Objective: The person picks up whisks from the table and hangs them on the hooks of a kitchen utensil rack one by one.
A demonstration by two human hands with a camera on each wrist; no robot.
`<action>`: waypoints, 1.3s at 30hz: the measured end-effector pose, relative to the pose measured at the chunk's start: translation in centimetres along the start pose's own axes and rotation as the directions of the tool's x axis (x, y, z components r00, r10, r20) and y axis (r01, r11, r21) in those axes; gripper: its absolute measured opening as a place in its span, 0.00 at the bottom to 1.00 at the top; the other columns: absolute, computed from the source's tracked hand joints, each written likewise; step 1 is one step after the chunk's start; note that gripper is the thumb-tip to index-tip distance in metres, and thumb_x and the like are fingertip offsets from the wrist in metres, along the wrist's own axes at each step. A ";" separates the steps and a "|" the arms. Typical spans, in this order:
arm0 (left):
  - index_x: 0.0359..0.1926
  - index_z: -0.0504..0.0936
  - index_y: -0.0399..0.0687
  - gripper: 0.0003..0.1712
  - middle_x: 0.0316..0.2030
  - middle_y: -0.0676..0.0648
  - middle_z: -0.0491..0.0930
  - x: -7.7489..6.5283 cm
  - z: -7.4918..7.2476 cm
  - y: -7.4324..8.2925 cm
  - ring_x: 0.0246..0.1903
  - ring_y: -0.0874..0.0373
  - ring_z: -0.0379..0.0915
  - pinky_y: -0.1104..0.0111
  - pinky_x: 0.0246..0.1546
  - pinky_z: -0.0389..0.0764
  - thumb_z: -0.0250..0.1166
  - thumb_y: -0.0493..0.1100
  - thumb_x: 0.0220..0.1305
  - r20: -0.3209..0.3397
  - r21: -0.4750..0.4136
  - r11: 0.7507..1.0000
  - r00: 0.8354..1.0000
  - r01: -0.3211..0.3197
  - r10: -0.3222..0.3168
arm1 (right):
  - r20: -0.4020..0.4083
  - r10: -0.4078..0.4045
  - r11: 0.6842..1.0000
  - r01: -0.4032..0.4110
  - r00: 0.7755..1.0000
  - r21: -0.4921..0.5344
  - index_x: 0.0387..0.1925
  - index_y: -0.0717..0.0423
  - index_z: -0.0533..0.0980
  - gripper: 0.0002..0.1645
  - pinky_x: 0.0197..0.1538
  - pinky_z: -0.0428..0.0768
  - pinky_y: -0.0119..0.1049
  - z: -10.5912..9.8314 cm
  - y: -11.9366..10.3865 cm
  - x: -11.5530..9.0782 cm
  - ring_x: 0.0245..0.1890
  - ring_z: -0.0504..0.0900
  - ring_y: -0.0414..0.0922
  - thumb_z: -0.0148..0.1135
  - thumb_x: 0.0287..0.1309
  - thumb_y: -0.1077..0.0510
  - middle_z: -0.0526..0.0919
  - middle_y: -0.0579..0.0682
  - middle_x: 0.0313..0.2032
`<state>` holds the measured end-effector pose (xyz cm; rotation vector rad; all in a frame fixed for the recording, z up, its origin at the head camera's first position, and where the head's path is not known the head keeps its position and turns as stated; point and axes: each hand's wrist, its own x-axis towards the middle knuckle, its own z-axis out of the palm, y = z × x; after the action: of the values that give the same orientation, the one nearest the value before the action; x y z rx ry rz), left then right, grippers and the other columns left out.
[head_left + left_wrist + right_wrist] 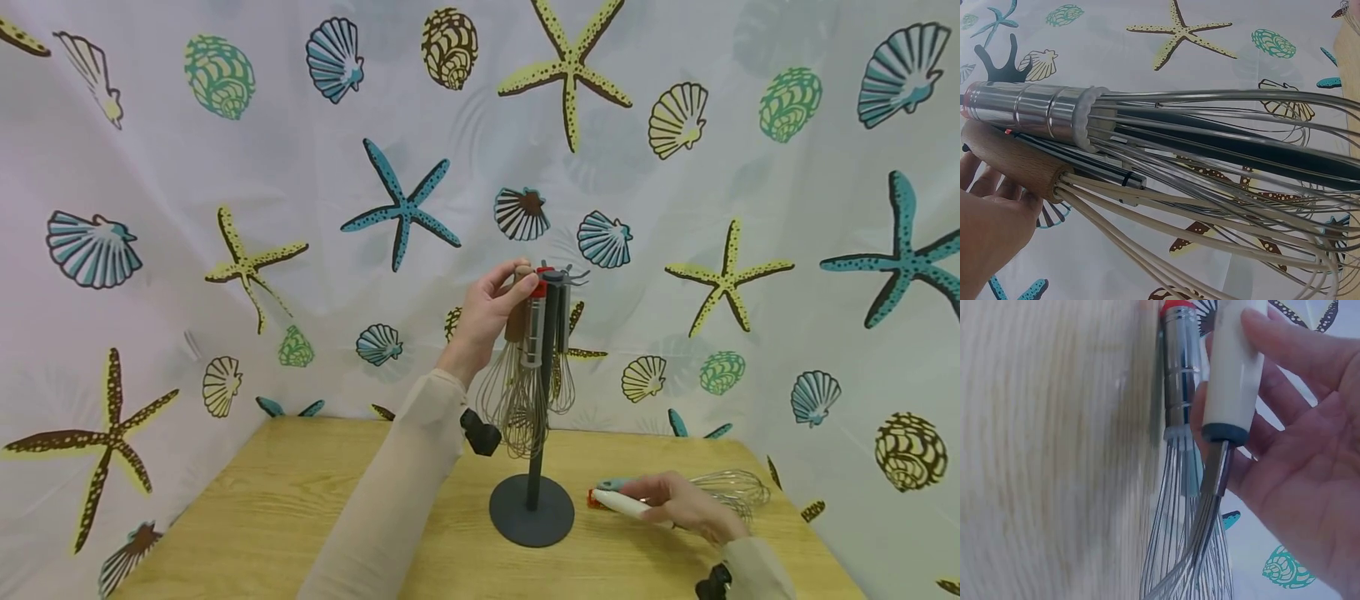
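Left hand raised high, right hand reaching low

The left arm, in a beige sleeve, stretches up and away from the near edge, wrist bent so the hand points right. Its grip is closed round the brown wooden handle of a pale-wired whisk, at the top left of a dark grey stand with a round base. A whisk with a shiny steel handle and red end hangs just beside the thumb; whether the wooden-handled whisk sits on a hook is hidden.

The right hand reaches in from the near right, turned leftward. Its grip is closed, thumb against fingers, on a cream-white whisk handle with a dark teal collar, low at the right side of the wooden table. Just beside it is another red-ended, steel-handled whisk.
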<state>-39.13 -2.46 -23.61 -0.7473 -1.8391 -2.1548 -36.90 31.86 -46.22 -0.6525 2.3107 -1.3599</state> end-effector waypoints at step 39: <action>0.63 0.75 0.56 0.24 0.60 0.47 0.76 0.4 0.0 -0.9 0.57 0.52 0.74 0.54 0.58 0.73 0.63 0.49 0.68 0.013 -0.020 0.999 0.999 -0.047 0.047 | -0.394 -0.109 0.986 0.149 0.912 0.072 0.68 0.56 0.68 0.35 0.54 0.79 0.40 0.7 -5.8 2.1 0.62 0.75 0.56 0.66 0.61 0.57 0.73 0.62 0.64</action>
<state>-39.93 -2.22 -24.19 -0.8031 -1.7913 -2.1468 -37.08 27.75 -41.56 -0.5508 2.5129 -1.7966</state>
